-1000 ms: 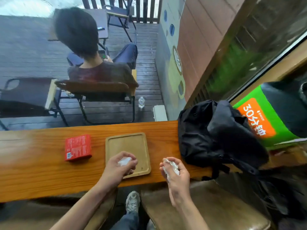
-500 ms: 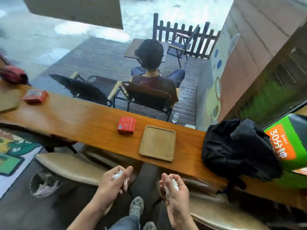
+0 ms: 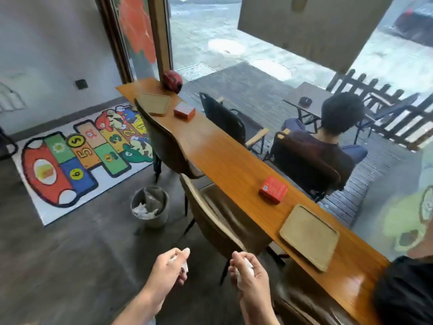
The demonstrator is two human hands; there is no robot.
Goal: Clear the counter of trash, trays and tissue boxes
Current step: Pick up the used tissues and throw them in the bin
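My left hand [image 3: 169,268] is closed around a crumpled white tissue, and my right hand [image 3: 250,276] grips another white tissue wad. Both hands hover over the floor, left of the long wooden counter [image 3: 225,160]. On the counter lie a near wooden tray [image 3: 309,235], a near red tissue box [image 3: 273,190], a far red tissue box [image 3: 184,110] and a far wooden tray [image 3: 154,103]. A grey trash bin [image 3: 150,206] with white paper inside stands on the floor ahead of my hands.
Brown chairs [image 3: 210,221] line the counter's near side. A red helmet [image 3: 172,81] sits at the counter's far end and a black bag [image 3: 405,292] at the near right. A colourful floor mat [image 3: 79,151] lies beyond the bin. A person sits outside behind the window.
My view has turned left and pulled back from the counter. Both hands, still holding tissues, left the tray and now hang over the floor, with the trash bin in sight.
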